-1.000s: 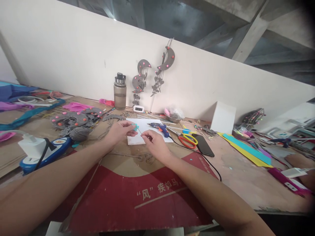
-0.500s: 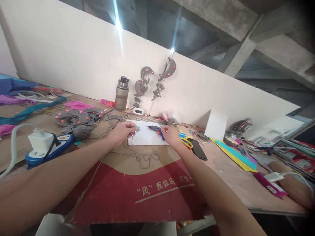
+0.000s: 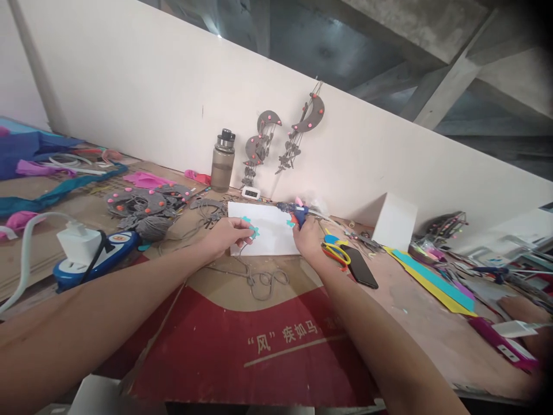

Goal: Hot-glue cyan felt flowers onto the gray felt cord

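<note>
My left hand (image 3: 230, 235) pinches a small turquoise cutout (image 3: 254, 232) above the left part of a white sheet (image 3: 270, 233). A grey cord (image 3: 263, 279) trails below it in loose loops on the cardboard. At the sheet's right edge, my right hand (image 3: 309, 236) is closed round the handle of a blue hot glue gun (image 3: 299, 212); its nozzle points left, over the sheet's far edge. Some fingers are hidden behind the handle. Other turquoise pieces show near the thumb and beyond my left fingertips.
Scissors (image 3: 337, 253) and a phone (image 3: 359, 266) lie right of my right wrist. A bottle (image 3: 223, 161) and a small white digital display (image 3: 251, 193) stand at the back. Grey felt crescents (image 3: 313, 112) hang on the partition. A power strip (image 3: 97, 262) sits left; another person's hand (image 3: 525, 311) is far right.
The glue gun has moved back and to the right with my right hand, away from my left hand. My left hand still holds a turquoise cutout. The view has shifted slightly.
</note>
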A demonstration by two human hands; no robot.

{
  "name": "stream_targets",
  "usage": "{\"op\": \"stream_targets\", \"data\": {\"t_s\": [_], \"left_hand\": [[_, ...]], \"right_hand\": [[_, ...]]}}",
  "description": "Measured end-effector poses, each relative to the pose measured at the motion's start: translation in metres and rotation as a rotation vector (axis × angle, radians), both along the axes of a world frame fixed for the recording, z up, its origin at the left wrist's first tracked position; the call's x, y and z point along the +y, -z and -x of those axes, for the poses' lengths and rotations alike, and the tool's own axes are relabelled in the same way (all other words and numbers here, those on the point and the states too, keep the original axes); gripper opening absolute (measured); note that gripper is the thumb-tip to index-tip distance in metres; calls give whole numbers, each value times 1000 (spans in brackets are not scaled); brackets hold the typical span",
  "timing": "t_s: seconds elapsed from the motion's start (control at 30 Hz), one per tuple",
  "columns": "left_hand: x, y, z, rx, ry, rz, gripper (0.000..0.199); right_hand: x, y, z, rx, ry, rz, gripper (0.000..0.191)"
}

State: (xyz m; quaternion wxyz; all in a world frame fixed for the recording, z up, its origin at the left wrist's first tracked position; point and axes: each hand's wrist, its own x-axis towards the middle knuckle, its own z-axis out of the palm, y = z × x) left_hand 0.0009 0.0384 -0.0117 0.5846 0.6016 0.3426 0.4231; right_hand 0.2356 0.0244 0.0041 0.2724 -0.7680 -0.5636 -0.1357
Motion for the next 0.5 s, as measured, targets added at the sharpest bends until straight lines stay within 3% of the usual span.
{"op": "stream_targets", "data": {"t_s": [0.07, 0.2, 0.3, 0.4, 0.5], "left_hand": [[3, 3, 0, -2, -11, 12, 27], [7, 10, 1, 45, -36, 17, 28], [4, 9, 1, 145, -18, -19, 25], [-3, 4, 0, 255, -1, -91, 22], [-8, -1, 0, 364, -13, -137, 21]], "right_hand": [[-7, -1, 0, 193, -100, -103, 31], [-22, 6, 2, 510, -321, 4, 25], [-29, 10, 3, 383, -338, 28, 23], [-31, 10, 0, 174, -240, 27, 28], [-32, 10, -5, 80, -175, 172, 31]]}}
